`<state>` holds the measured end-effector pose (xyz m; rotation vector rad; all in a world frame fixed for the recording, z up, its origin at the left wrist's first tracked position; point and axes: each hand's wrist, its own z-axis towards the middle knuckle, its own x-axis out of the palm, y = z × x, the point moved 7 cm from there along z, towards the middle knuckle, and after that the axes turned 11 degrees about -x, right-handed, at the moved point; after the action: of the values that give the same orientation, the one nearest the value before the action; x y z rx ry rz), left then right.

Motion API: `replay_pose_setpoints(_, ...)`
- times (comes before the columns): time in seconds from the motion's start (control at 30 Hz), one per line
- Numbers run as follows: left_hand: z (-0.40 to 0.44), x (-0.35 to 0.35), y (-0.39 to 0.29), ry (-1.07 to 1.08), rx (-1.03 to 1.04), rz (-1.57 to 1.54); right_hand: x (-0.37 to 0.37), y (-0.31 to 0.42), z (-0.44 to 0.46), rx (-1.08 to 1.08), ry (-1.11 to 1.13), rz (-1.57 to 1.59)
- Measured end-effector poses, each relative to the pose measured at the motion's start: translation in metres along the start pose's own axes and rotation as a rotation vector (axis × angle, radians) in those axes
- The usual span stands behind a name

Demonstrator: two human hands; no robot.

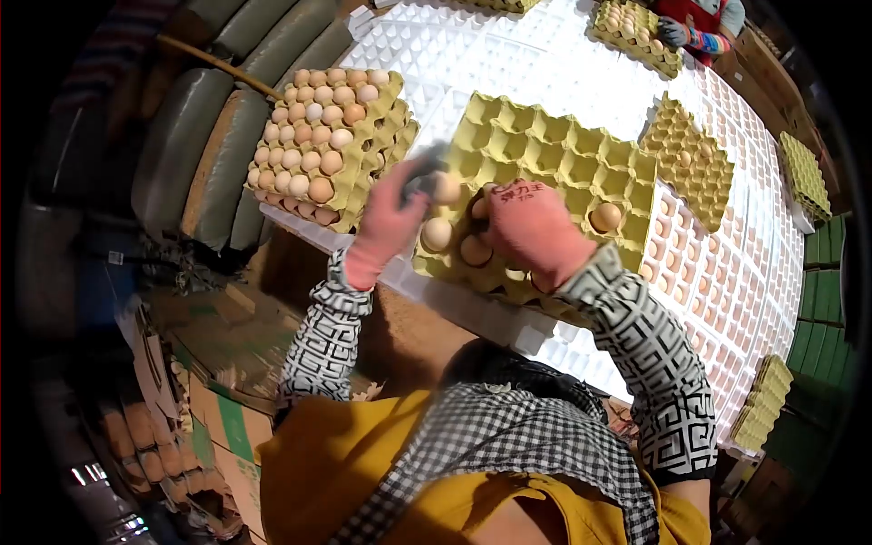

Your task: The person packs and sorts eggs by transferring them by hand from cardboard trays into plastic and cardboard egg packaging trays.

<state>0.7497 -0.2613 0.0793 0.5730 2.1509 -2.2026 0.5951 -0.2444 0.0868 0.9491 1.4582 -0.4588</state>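
A yellow egg tray (554, 136) lies in front of me, most of its visible cups bare. My left hand (392, 222), in a pink glove with dark fingertips, is at the tray's left edge, its fingers closed around a motion-blurred egg (446, 188). Over the tray's near part, my right hand (538, 229) in a matching glove is closed on another egg (480, 207), partly hidden by the fingers. Near the hands, a pale egg (437, 234) and a browner egg (475, 250) rest in cups. One more egg (606, 216) sits in the tray's right part.
Stacked trays of eggs (309, 136) stand at the left. White foam trays (427, 45) cover the table, with eggs in those at the right. An empty yellow tray (767, 400) lies at the near right. Across the table, another person's gloved hand (672, 32) touches an egg tray (627, 32).
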Motion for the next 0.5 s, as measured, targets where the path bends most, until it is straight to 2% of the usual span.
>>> replay_pose_setpoints(0.03, 0.000, -0.013, 0.004, -0.061, 0.009, -0.185, -0.003, 0.001, -0.002, -0.017, -0.025, -0.031)
replay_pose_setpoints(0.13, -0.004, -0.049, 0.023, -0.033, -0.152, -0.915, -0.010, -0.035, -0.037, 0.249, -0.247, 0.994)
replay_pose_setpoints(0.2, -0.016, -0.057, 0.013, -0.128, 0.013, -0.003, -0.010, -0.050, -0.046, -0.022, -0.455, 1.619)
replay_pose_setpoints(0.23, -0.018, -0.055, 0.012, 0.018, -0.141, -0.431, -0.023, -0.041, -0.053, 0.007, -0.408, 1.455)
replay_pose_setpoints(0.27, -0.017, -0.048, 0.000, 0.105, -0.254, -0.008, -0.036, -0.028, -0.058, 0.048, -0.374, 1.288)
replay_pose_setpoints(0.3, -0.022, -0.048, 0.021, 0.067, -0.230, 0.498, -0.031, -0.018, -0.048, -0.044, -0.340, 0.847)
replay_pose_setpoints(0.33, -0.034, -0.029, 0.003, 0.085, -0.110, 0.648, -0.018, -0.007, -0.036, -0.101, -0.274, 0.401)
replay_pose_setpoints(0.37, -0.040, -0.012, -0.007, 0.121, -0.154, 0.968, -0.005, 0.015, -0.032, -0.264, -0.100, 0.140)
replay_pose_setpoints(0.4, -0.039, -0.016, 0.012, 0.116, -0.106, 1.004, 0.003, 0.035, -0.025, 0.068, -0.154, -0.295)
replay_pose_setpoints(0.43, -0.036, -0.013, 0.006, 0.104, -0.195, 1.052, 0.013, 0.044, -0.016, -0.140, 0.054, -0.070)
replay_pose_setpoints(0.47, -0.035, -0.012, 0.004, 0.064, -0.122, 1.068, 0.036, 0.048, -0.002, -0.116, -0.147, -0.047)
replay_pose_setpoints(0.5, -0.035, -0.009, 0.002, 0.051, 0.094, 1.133, 0.042, 0.056, 0.003, -0.107, -0.239, -0.137)
